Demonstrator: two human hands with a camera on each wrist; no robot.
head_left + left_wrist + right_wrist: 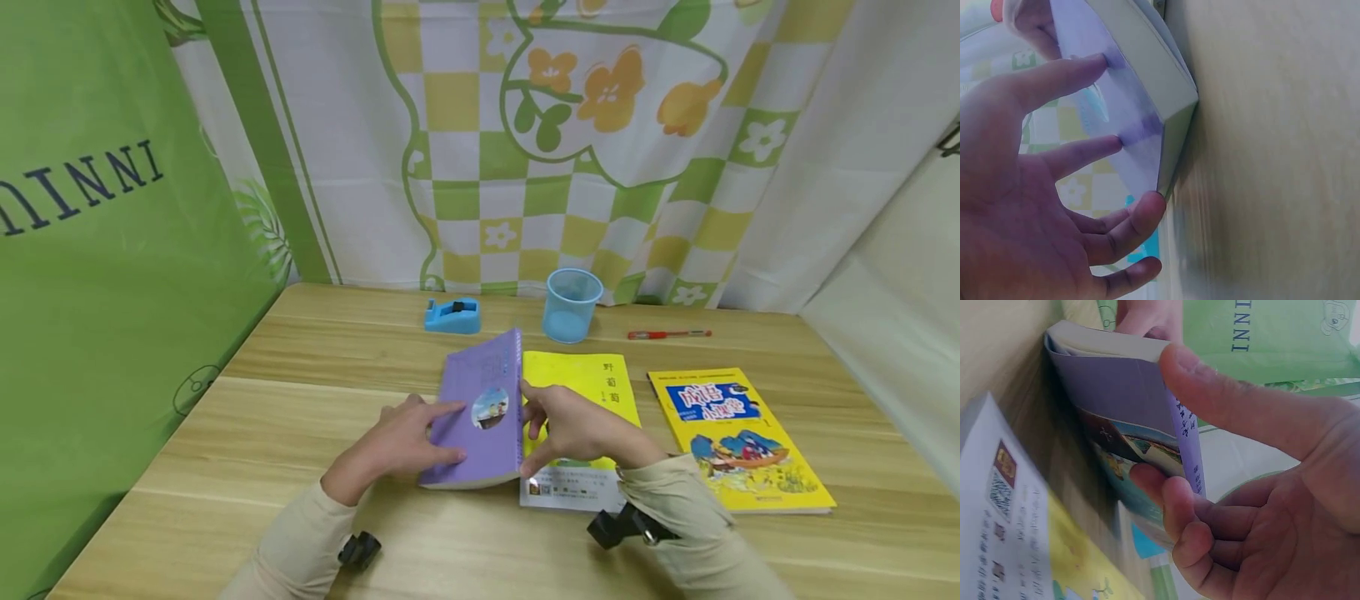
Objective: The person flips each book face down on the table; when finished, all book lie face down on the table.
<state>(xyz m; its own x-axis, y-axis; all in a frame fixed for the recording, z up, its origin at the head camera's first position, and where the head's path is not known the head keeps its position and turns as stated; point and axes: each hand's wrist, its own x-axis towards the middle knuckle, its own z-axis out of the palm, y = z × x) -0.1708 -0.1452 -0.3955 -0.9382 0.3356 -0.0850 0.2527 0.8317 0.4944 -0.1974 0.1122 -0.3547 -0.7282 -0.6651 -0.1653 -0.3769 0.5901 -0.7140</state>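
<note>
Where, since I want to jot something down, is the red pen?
In the head view, the red pen lies at the back right of the table, to the right of the blue cup and behind the rightmost yellow book.

Left forearm angled inward; left hand spread — thumb and index finger extended, other fingers partly bent. Right forearm likewise angled inward; right hand pinching — thumb opposite curled fingers.
</note>
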